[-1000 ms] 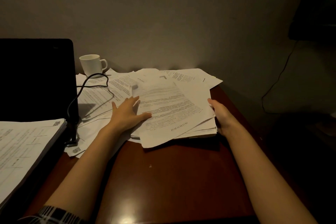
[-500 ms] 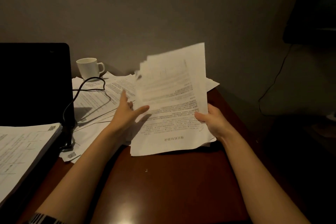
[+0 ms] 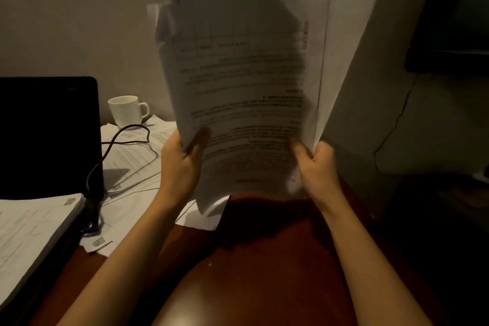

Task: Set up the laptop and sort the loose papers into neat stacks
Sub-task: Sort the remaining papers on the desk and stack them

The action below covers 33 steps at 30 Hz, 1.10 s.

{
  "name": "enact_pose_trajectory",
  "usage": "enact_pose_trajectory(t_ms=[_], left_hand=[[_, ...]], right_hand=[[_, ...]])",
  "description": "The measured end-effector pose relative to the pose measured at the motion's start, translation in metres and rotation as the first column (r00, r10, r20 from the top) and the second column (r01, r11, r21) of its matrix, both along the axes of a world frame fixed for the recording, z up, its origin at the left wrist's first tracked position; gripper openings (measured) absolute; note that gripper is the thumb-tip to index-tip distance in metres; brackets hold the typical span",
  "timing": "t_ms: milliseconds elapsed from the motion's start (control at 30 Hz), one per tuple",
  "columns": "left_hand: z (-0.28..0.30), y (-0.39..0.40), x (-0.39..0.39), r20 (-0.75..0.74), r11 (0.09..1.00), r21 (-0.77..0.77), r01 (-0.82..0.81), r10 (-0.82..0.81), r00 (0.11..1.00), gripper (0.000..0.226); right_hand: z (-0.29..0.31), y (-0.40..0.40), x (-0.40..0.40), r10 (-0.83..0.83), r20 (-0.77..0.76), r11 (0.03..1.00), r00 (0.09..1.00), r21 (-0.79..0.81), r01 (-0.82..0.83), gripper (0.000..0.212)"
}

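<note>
Laptop [image 3: 47,137], screen dark and lid raised, occupies the left edge of the frame; its lower part is covered by a thick stack of printed sheets [image 3: 34,233] lying at the lower left. A black cable [image 3: 116,140] loops from beside the screen across loose papers [image 3: 132,164] spread flat on the worktop [image 3: 264,272], dropping to a plug near the stack's corner. A white cup [image 3: 127,111] stands behind these papers, against the wall, in the left-centre of the frame.

Left hand [image 3: 180,167], centre-left, is closed on the lower left edge of a raised bundle of papers [image 3: 246,92], thumb lying across the printed front face and fingers hidden behind. The bundle stands nearly upright and clear of the worktop, filling the centre and upper centre of the frame; its sheets are unevenly aligned, with several corners fanning out at the top and one blank sheet projecting to the upper right. The print is blurred and cannot be read.

Right hand [image 3: 317,167], centre-right, is closed on the lower right edge of the same bundle, thumb in front. Both forearms rise from the bottom of the frame over the bare reddish-brown surface. A thin wire [image 3: 391,127] hangs down the wall at the right, below a dark object in the upper right corner.
</note>
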<state>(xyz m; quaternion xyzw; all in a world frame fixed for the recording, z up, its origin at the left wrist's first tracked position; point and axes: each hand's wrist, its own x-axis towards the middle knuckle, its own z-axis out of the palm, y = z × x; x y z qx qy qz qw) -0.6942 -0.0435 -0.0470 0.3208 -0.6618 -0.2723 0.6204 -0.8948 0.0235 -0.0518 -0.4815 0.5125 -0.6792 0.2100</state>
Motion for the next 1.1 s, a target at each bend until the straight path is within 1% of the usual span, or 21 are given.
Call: enact_pose_trajectory(t_ms=[33,100,200,233,300,367,433,467,533,600,667,733,833,933,967,1033,1100], left_hand=[[0.002,0.002,0.000,-0.013,1.000,0.003,0.016,-0.016,1.000,0.005],[0.005,0.003,0.001,-0.087,0.997,0.024,0.068,-0.065,0.994,0.018],[0.007,0.000,0.005,-0.167,0.994,0.066,0.085,-0.073,0.983,0.042],[0.007,0.000,0.006,-0.180,0.993,0.084,0.087,-0.071,0.981,0.045],[0.002,0.000,0.004,-0.178,0.990,0.111,0.086,-0.066,0.982,0.037],[-0.003,0.001,-0.001,-0.128,0.991,0.109,0.080,-0.065,0.990,0.028],[-0.004,0.002,-0.003,-0.107,0.989,0.109,0.103,-0.091,0.990,0.030],[-0.005,0.001,-0.002,-0.114,0.986,0.120,0.117,-0.104,0.988,0.031],[-0.003,-0.002,0.002,-0.121,0.983,0.135,0.125,-0.109,0.987,0.031],[-0.004,-0.006,0.005,-0.124,0.983,0.129,0.131,-0.115,0.986,0.025],[-0.006,-0.006,0.003,-0.121,0.987,0.108,0.120,-0.107,0.987,0.020],[-0.007,-0.005,0.000,-0.110,0.993,0.083,0.086,-0.076,0.991,0.021],[-0.005,-0.004,-0.002,-0.112,0.998,0.036,0.045,-0.041,0.993,0.024],[-0.003,-0.005,-0.002,-0.101,0.998,0.027,0.051,-0.048,0.994,0.020],[0.000,-0.005,-0.003,-0.102,0.998,0.035,0.049,-0.045,0.994,0.023],[0.014,-0.005,-0.006,-0.108,0.999,0.023,0.034,-0.031,0.994,0.039],[0.037,-0.003,-0.011,-0.157,1.000,0.006,0.004,-0.003,0.988,0.053]], right_hand=[[0.002,0.002,0.001,0.012,0.016,1.000,1.000,-0.021,-0.011,0.006],[0.006,0.006,0.002,0.021,0.017,0.998,1.000,-0.058,-0.020,0.012],[0.005,0.006,0.000,0.054,0.006,0.992,0.998,-0.117,-0.053,0.030],[0.004,0.005,-0.001,0.067,0.033,0.990,0.997,-0.127,-0.063,0.032],[0.001,0.005,0.000,0.076,0.093,0.990,0.993,-0.125,-0.064,0.034],[-0.001,0.004,0.002,0.087,0.081,0.991,0.993,-0.107,-0.078,0.047],[-0.002,0.004,0.004,0.108,0.059,0.991,0.992,-0.084,-0.102,0.061],[-0.001,0.004,0.003,0.112,0.061,0.992,0.992,-0.072,-0.108,0.061],[0.000,0.006,0.000,0.107,0.090,0.992,0.990,-0.072,-0.101,0.050],[0.002,0.007,-0.003,0.110,0.127,0.990,0.986,-0.106,-0.097,0.041],[0.001,0.007,-0.003,0.101,0.077,0.987,0.992,-0.130,-0.090,0.038],[-0.001,0.005,-0.001,0.070,0.018,0.989,0.997,-0.129,-0.067,0.029],[0.001,0.000,0.001,0.050,0.000,0.988,0.999,-0.148,-0.049,0.029],[0.002,-0.002,-0.002,0.006,0.058,0.982,0.998,-0.188,0.005,0.030],[0.002,-0.002,-0.002,0.003,0.071,0.981,0.997,-0.194,0.010,0.031],[0.002,-0.001,-0.003,0.019,0.063,0.979,0.998,-0.201,-0.006,0.035],[0.003,0.001,-0.004,0.025,0.037,0.980,0.999,-0.198,-0.018,0.038]])
